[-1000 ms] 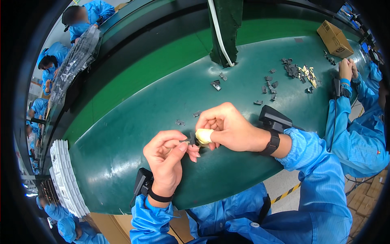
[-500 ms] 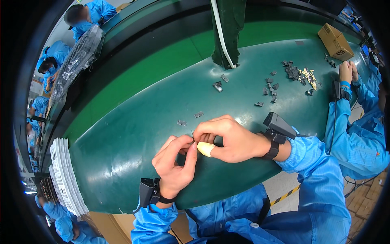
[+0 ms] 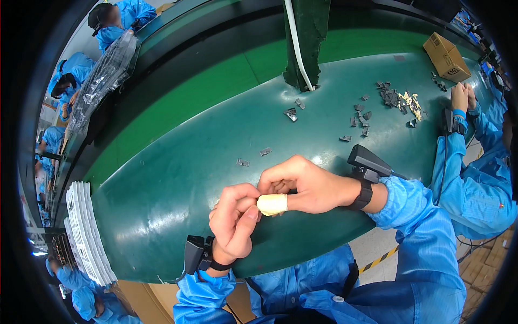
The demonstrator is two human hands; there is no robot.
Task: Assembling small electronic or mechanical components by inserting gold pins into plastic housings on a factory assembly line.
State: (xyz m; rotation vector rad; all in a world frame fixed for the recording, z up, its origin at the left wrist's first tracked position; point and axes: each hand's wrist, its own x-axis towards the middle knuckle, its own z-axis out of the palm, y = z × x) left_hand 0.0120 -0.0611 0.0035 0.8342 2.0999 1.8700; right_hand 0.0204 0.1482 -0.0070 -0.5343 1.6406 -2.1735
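Note:
My left hand (image 3: 234,220) and my right hand (image 3: 306,186) meet above the near part of the green tabletop (image 3: 178,205). Both are closed, with fingertips pinched together; whatever lies between them is hidden. A pale yellow cover (image 3: 272,204) wraps my right thumb, which presses against the left fingertips. Just beyond my hands lie two small dark plastic pieces, one grey piece (image 3: 242,162) and another piece (image 3: 265,152). Farther off, a black plastic part (image 3: 291,114) rests near the post.
A dark green post (image 3: 305,48) with a white cable stands at the far edge. Black parts (image 3: 388,96) and yellowish pieces (image 3: 413,105) are heaped at the right, near a cardboard box (image 3: 445,56) and a co-worker's hands (image 3: 461,97). White trays (image 3: 89,232) are stacked at the left end.
My left hand has shifted slightly right and its fingers have curled in. My right thumb has straightened and moved across to the left fingertips. A thin dark tip seen between the fingers is now hidden.

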